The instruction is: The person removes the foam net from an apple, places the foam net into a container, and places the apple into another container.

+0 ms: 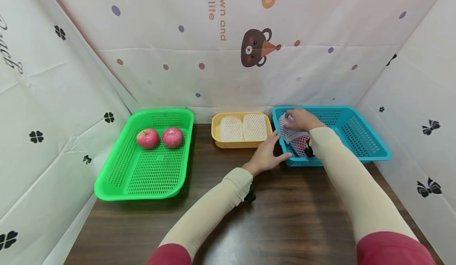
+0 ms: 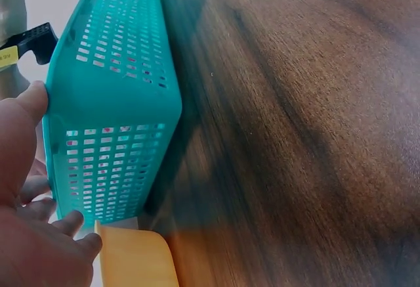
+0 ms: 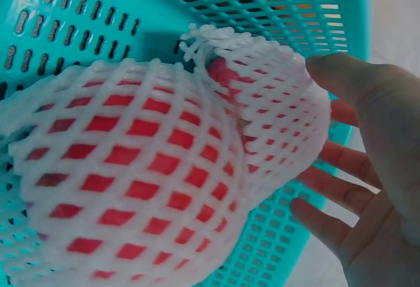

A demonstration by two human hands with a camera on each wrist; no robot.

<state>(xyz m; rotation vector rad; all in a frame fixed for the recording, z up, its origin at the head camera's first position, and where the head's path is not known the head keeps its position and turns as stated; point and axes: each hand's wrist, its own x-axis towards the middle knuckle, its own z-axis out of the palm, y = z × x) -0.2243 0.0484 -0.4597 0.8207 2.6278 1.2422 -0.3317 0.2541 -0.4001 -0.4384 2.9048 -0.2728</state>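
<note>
In the blue basket point(image 1: 356, 138), two red apples sit in white foam nets. My right hand point(image 1: 303, 120) reaches over the basket's left part and holds the farther netted apple point(image 3: 282, 113), thumb on one side and fingers on the other. Beside it, the nearer netted apple point(image 3: 131, 169) fills much of the right wrist view and is untouched by the fingers. My left hand point(image 1: 265, 154) rests at the basket's near left corner, fingers spread. Its thumb lies at the front rim, and the other fingers extend along the left side, close to the yellow tray point(image 2: 134, 254).
Two flattened white foam nets point(image 1: 254, 127) lie side by side in the yellow tray between the baskets. On the left, a green basket point(image 1: 142, 193) contains two bare red apples point(image 1: 160, 138). Printed cloth point(image 1: 160, 79) encloses the dark wooden table point(image 1: 278, 217) behind and at both sides.
</note>
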